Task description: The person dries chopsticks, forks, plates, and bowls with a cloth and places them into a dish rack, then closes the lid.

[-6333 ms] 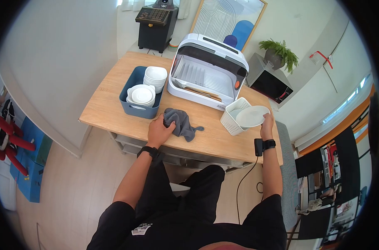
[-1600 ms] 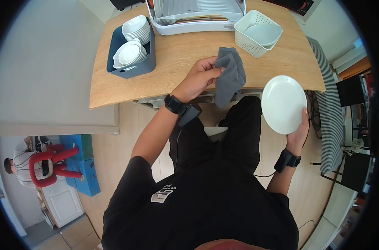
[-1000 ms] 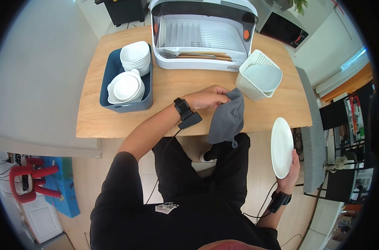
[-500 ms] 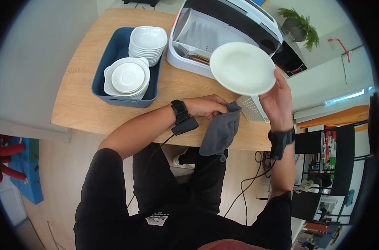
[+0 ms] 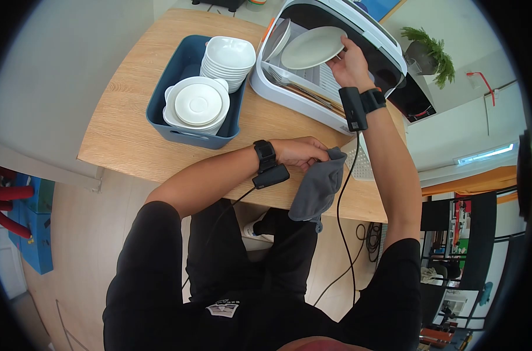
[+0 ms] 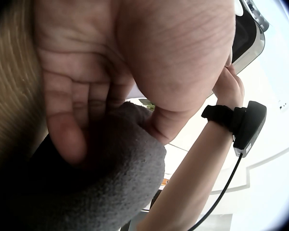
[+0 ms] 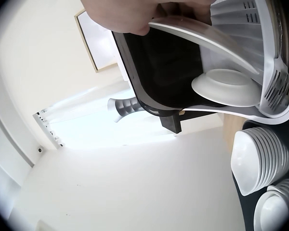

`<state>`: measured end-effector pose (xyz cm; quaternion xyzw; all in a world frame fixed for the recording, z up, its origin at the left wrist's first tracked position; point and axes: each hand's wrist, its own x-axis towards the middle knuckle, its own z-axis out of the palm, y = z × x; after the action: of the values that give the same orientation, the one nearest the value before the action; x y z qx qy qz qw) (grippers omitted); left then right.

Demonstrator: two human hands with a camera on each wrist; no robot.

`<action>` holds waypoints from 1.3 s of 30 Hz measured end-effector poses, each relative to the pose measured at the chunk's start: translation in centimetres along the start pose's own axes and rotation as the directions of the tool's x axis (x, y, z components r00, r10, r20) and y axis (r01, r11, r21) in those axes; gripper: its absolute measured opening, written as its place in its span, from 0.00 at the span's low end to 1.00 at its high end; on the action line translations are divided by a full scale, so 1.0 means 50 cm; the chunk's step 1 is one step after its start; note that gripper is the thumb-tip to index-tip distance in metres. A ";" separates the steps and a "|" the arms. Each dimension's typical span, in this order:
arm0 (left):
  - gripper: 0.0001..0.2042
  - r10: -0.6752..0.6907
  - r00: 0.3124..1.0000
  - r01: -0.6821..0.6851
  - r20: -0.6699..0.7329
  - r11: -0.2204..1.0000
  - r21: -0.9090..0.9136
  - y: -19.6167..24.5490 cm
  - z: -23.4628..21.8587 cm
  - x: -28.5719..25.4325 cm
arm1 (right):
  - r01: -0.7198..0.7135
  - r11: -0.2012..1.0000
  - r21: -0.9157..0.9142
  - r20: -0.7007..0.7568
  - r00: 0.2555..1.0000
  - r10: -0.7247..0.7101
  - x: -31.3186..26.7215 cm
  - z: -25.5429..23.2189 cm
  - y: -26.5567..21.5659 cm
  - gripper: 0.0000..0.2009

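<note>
My right hand [image 5: 351, 65] pinches the rim of a white oval plate [image 5: 313, 48], held tilted in the mouth of the white dish cabinet [image 5: 301, 100]. In the right wrist view the plate [image 7: 207, 41] slants over the rack slots, near another white plate [image 7: 226, 87] that stands at the cabinet's end. Forks and wooden-handled cutlery [image 5: 310, 93] lie in the cabinet's front trough. Over the table's front edge my left hand [image 5: 301, 153] pinches a grey cloth [image 5: 320, 187], which hangs down. The left wrist view shows the cloth [image 6: 130, 168] between thumb and fingers.
A blue bin [image 5: 160, 126] to the left holds stacked white bowls [image 5: 228, 58] and lidded-looking white dishes [image 5: 198, 105]. Behind my right forearm stands a white perforated basket [image 5: 362, 164]. A cable [image 5: 345, 228] hangs from the right wrist camera. A potted fern [image 5: 427, 52] is at the back right.
The plate was lifted from the basket and brought near the cloth. In the last half second my right hand has carried it forward into the cabinet opening. The left hand keeps the cloth.
</note>
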<state>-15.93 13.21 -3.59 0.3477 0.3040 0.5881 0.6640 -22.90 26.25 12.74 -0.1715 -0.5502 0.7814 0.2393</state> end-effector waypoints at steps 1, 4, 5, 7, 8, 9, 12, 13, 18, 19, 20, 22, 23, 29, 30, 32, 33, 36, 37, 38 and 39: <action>0.12 0.004 1.000 -0.004 0.002 1.000 0.002 -0.003 -0.004 0.002 | -0.011 1.000 -0.027 -0.001 1.000 0.011 0.006 0.007 0.004 0.20; 0.12 0.007 1.000 -0.007 0.011 1.000 0.002 -0.009 -0.011 0.008 | -0.013 0.998 -0.069 -0.034 0.999 0.011 0.030 0.023 0.028 0.21; 0.12 0.005 1.000 -0.005 0.018 1.000 0.001 -0.010 -0.011 0.009 | -0.007 0.997 -0.078 -0.044 0.999 0.003 0.042 0.024 0.038 0.20; 0.12 -0.002 1.000 0.002 0.010 1.000 0.004 -0.010 -0.012 0.008 | -0.019 0.997 -0.081 -0.070 0.997 0.014 0.059 0.032 0.053 0.19; 0.12 -0.008 1.000 0.008 0.002 1.000 0.006 -0.010 -0.011 0.007 | -0.021 0.997 -0.078 -0.070 0.997 0.015 0.063 0.036 0.058 0.19; 0.12 -0.010 1.000 0.010 0.001 1.000 0.005 -0.009 -0.012 0.006 | -0.002 0.994 -0.107 -0.043 0.999 -0.003 0.066 0.040 0.063 0.20; 0.12 0.004 0.999 -0.005 0.034 1.000 0.006 -0.015 -0.022 0.010 | 0.026 0.985 -0.170 0.028 0.999 -0.021 0.067 0.051 0.072 0.20; 0.12 0.002 1.000 -0.002 0.031 1.000 0.005 -0.015 -0.023 0.010 | 0.038 0.978 -0.206 0.070 0.997 -0.024 0.066 0.056 0.071 0.20; 0.10 0.018 1.000 -0.018 -0.023 1.000 -0.002 -0.012 -0.010 0.008 | -0.004 0.959 -0.284 0.151 0.987 0.048 0.049 0.080 0.072 0.19; 0.12 0.006 1.000 -0.006 0.002 1.000 0.000 -0.012 -0.015 0.008 | 0.005 0.940 -0.342 0.135 0.990 0.044 0.048 0.081 0.079 0.19; 0.14 -0.005 1.000 0.005 0.026 1.000 0.002 -0.013 -0.019 0.008 | 0.013 0.916 -0.401 0.120 0.992 0.039 0.048 0.082 0.085 0.20; 0.15 -0.007 1.000 0.007 0.029 1.000 -0.003 -0.013 -0.022 0.008 | 0.039 0.915 -0.403 0.142 0.990 0.020 0.047 0.080 0.094 0.21; 0.15 -0.008 0.999 0.008 0.033 1.000 -0.011 -0.013 -0.022 0.008 | 0.047 0.910 -0.412 0.140 0.990 0.012 0.048 0.079 0.097 0.22; 0.14 -0.011 0.999 0.011 0.036 1.000 -0.007 -0.012 -0.022 0.011 | 0.048 0.885 -0.463 0.140 0.990 0.020 0.023 0.070 0.076 0.24; 0.14 -0.019 0.999 0.019 0.041 1.000 -0.006 -0.012 -0.024 0.012 | 0.057 0.869 -0.492 0.151 0.988 0.021 0.019 0.065 0.070 0.25; 0.13 -0.009 0.999 0.008 0.033 1.000 0.013 -0.011 -0.023 0.008 | 0.057 0.857 -0.513 0.147 0.989 0.023 0.004 0.055 0.058 0.26; 0.13 -0.024 0.999 0.023 0.040 1.000 0.013 -0.010 -0.024 0.007 | 0.080 0.837 -0.541 0.156 0.988 0.007 -0.004 0.048 0.049 0.27; 0.13 -0.021 0.998 0.021 0.065 1.000 -0.007 -0.008 -0.022 0.005 | 0.093 0.801 -0.591 0.143 0.990 -0.009 -0.037 0.012 0.001 0.31; 0.13 0.038 0.999 -0.039 0.026 0.998 0.038 -0.008 -0.021 0.006 | 0.113 0.801 -0.588 0.200 0.980 0.008 -0.049 -0.012 -0.019 0.30; 0.12 0.097 0.995 -0.096 -0.006 0.992 0.082 -0.005 -0.012 0.002 | 0.129 0.801 -0.585 0.251 0.968 0.027 -0.060 -0.046 -0.032 0.29; 0.13 0.110 0.993 -0.101 -0.048 0.981 0.164 0.003 -0.010 -0.005 | 0.144 0.750 -0.645 0.271 0.961 0.049 -0.064 -0.086 -0.045 0.31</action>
<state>-16.45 13.03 -3.75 0.3989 0.3505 0.6056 0.5927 -17.53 28.42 13.43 -0.1221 -0.8218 0.5465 0.1056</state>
